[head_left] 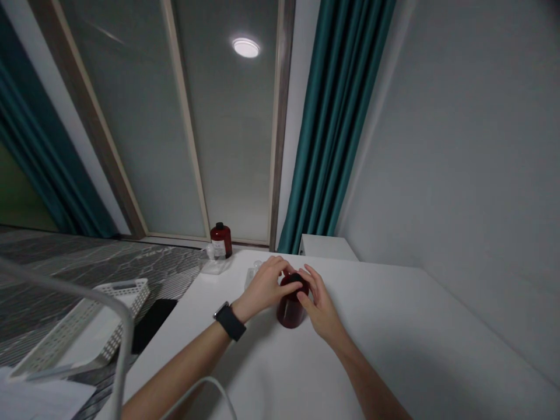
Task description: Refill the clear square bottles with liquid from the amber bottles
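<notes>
A dark reddish-brown bottle with a black cap stands on the white table, between my two hands. My left hand, with a dark watch on its wrist, curls round the bottle's upper left side, thumb lying across the front near the cap. From the right, my right hand closes on the upper part, thumb and fingers by the cap. The fingers partly hide the bottle's shoulder. Just behind my left hand is a small clear container, partly covered by it.
Another reddish-brown bottle with a white label stands at the table's far left corner, by a clear plastic tray. Left of the table are a white basket and a black flat item. A pale curved tube crosses the near left.
</notes>
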A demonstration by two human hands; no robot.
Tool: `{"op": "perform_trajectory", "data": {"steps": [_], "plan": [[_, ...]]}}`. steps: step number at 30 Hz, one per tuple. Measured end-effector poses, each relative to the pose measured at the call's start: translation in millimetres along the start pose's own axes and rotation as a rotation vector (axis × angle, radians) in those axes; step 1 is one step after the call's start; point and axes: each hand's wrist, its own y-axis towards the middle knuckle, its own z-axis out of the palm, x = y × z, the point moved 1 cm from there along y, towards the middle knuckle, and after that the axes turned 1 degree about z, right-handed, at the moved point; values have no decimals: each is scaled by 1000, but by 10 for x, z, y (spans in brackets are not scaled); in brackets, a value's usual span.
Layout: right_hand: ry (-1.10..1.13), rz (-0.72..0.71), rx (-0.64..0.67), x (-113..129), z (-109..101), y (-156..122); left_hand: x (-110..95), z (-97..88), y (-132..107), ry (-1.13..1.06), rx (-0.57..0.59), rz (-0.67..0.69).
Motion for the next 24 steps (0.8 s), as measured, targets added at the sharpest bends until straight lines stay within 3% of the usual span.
{"op": "perform_trajectory", "data": {"steps": [10,19,24], "plan": [[43,13,8,-34,-4,-15,-70,52,48,-39,14,-175],[90,36,21,-63,-12,2,86,-2,137,-275,149,-77],[76,31,35,-76,-20,7,65,-47,128,-135,192,-11]]}}
